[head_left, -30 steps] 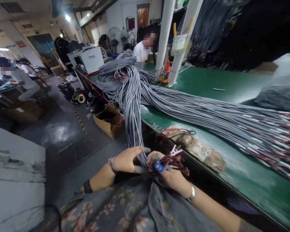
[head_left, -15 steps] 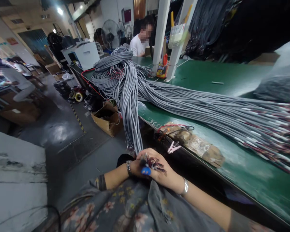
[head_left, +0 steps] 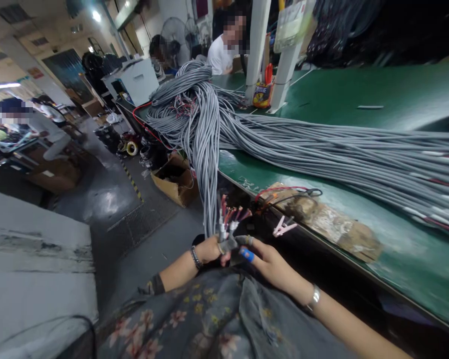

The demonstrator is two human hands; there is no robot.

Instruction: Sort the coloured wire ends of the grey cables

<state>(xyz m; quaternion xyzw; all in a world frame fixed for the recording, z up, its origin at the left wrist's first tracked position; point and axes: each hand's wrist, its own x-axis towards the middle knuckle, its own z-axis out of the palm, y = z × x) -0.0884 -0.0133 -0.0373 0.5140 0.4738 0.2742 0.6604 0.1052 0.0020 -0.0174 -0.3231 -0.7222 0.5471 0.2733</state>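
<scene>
My left hand [head_left: 209, 250] is closed around a bunch of grey cables near their stripped ends [head_left: 230, 222], in front of my waist. Red, dark and other coloured wires fan upward out of the grip. Close by on the right is my right hand [head_left: 265, 257], its blue-wrapped thumb apart from its forefinger and nothing visible between them. Its covered fingertips reach almost to the left thumb; whether they touch, I cannot tell. Behind my left hand, the hanging grey cable bundle [head_left: 206, 169] drops from the bench edge, its lower end hidden.
More grey cables [head_left: 303, 144] lie along the green bench [head_left: 359, 94]. At its front edge are a taped brown package [head_left: 333, 227] and a pink clamp [head_left: 283, 227]. A cardboard box [head_left: 175, 182] stands on the floor. A person in white [head_left: 220, 56] sits behind the bench.
The wire ends lay across my right palm earlier; now they point upward from my left hand. My right hand has drawn off to the right and its fingers have parted. The view has shifted slightly.
</scene>
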